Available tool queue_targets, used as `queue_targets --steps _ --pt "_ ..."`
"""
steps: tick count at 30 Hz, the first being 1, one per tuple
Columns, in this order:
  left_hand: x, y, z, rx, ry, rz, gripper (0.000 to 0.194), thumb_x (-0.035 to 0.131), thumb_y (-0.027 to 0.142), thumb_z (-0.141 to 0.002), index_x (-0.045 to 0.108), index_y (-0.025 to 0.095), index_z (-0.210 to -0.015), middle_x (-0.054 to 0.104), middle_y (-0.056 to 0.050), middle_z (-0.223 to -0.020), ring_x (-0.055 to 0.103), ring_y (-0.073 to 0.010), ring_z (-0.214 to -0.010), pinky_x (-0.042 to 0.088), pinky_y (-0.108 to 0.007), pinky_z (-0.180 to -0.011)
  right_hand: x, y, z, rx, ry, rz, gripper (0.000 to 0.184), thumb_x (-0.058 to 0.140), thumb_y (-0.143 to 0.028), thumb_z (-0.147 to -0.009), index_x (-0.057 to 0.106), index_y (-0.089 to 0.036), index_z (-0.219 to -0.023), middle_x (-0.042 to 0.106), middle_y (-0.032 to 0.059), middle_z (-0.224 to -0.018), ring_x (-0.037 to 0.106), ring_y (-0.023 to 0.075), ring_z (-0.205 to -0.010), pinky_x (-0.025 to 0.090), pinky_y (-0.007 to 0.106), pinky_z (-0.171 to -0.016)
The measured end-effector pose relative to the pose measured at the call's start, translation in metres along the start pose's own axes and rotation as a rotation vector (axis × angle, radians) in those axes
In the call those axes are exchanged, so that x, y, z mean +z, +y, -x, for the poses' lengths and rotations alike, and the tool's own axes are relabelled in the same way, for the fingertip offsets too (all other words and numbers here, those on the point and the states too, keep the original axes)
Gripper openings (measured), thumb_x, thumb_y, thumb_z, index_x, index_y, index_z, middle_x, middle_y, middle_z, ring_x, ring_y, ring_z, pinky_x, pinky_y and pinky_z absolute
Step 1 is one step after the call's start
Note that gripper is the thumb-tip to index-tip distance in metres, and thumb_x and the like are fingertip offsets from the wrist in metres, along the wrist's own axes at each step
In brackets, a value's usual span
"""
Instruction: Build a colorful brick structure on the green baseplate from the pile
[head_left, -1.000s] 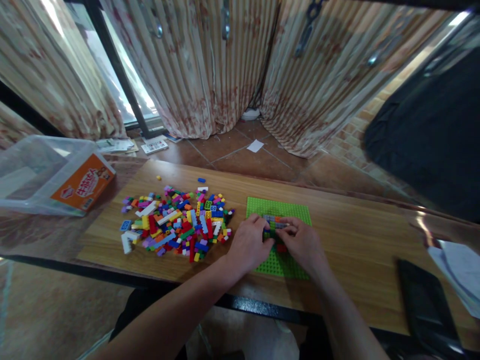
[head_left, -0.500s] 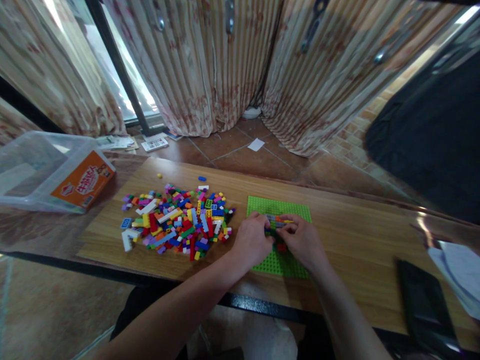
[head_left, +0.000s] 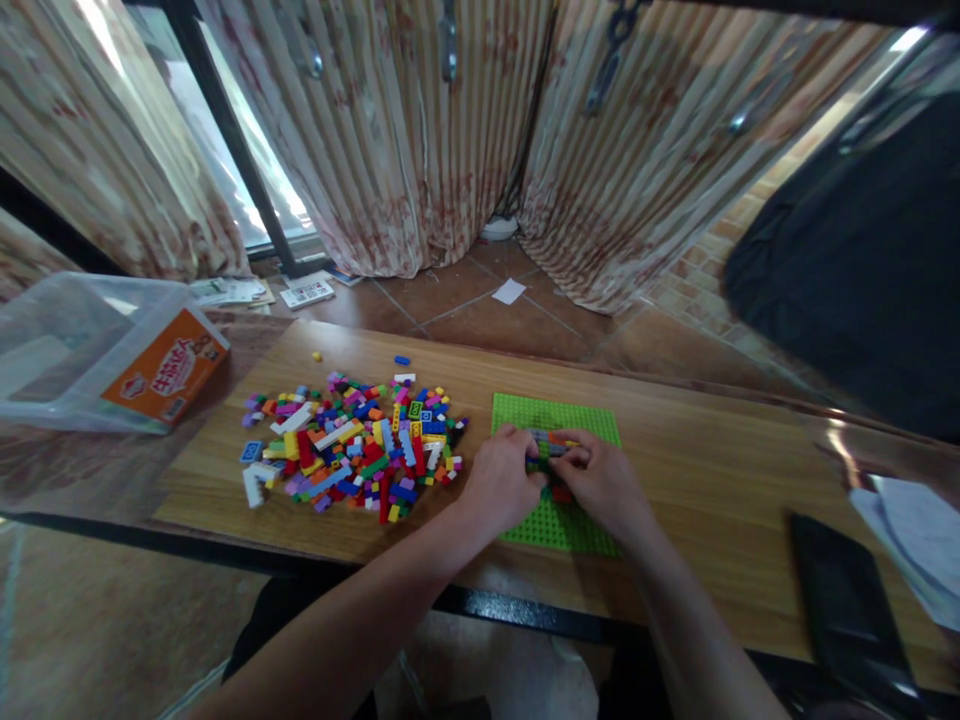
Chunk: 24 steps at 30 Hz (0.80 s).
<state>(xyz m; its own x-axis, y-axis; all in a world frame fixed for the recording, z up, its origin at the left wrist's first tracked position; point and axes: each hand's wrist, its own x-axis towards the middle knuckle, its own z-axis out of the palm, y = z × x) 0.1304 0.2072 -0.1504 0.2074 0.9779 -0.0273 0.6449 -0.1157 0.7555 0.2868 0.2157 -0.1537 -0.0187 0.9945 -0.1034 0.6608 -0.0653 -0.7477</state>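
Over a green studded baseplate [head_left: 574, 535], both of my hands close on a small build of toy bricks [head_left: 546, 450] in mixed colours, grey, orange, green and blue among them. My left hand [head_left: 504, 475] grips its left side, fingers curled. From the right, my right hand [head_left: 600, 478] pinches the other side with thumb and forefinger. Red bricks [head_left: 561, 494] show just below, partly covered by the right hand. Whether the build touches the baseplate is hidden by my fingers.
A wide pile of loose toy bricks [head_left: 352, 450] covers the table's left part. Farther left stands a clear plastic box [head_left: 75, 400] with an orange label. A dark flat object [head_left: 847, 600] and white papers [head_left: 911, 540] lie at the right. Striped curtains [head_left: 390, 150] hang beyond the table.
The view has shifted slightly. Both hands keep their hold on the brick build in nearly the same place, with only tiny finger movement.
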Motion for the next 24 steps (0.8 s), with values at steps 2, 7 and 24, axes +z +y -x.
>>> queue_targets --steps 2,7,24 --pt "-0.001 -0.002 0.002 0.045 0.001 0.003 0.017 0.068 0.017 -0.074 0.059 0.017 -0.089 0.057 -0.004 -0.094 0.057 -0.0187 -0.083 0.049 -0.035 -0.081 -0.001 0.002 0.004 -0.012 0.035 -0.072 0.033 0.061 -0.032 -0.077 0.067 -0.016 -0.104 0.07 0.0008 -0.063 0.062 0.0165 -0.054 0.046 0.029 -0.056" --pt "-0.005 -0.005 0.007 0.1 -0.048 -0.011 0.045 0.081 0.038 -0.068 0.058 0.017 -0.101 0.057 -0.006 -0.103 0.058 -0.0234 -0.093 0.051 -0.04 -0.085 -0.01 0.013 0.002 -0.035 0.284 -0.158 0.039 0.058 -0.044 -0.082 0.067 -0.015 -0.106 0.073 0.0074 -0.078 0.064 0.0179 -0.062 0.05 0.03 -0.058" --pt "-0.007 -0.014 0.006 0.307 -0.079 -0.192 0.059 0.064 0.017 -0.083 0.045 0.019 -0.139 0.063 -0.009 -0.124 0.054 -0.0263 -0.115 0.041 -0.044 -0.105 -0.019 0.034 -0.012 -0.215 0.288 0.358 0.044 0.044 -0.043 -0.091 0.064 -0.014 -0.118 0.071 0.015 -0.106 0.063 0.0273 -0.097 0.047 0.044 -0.09"
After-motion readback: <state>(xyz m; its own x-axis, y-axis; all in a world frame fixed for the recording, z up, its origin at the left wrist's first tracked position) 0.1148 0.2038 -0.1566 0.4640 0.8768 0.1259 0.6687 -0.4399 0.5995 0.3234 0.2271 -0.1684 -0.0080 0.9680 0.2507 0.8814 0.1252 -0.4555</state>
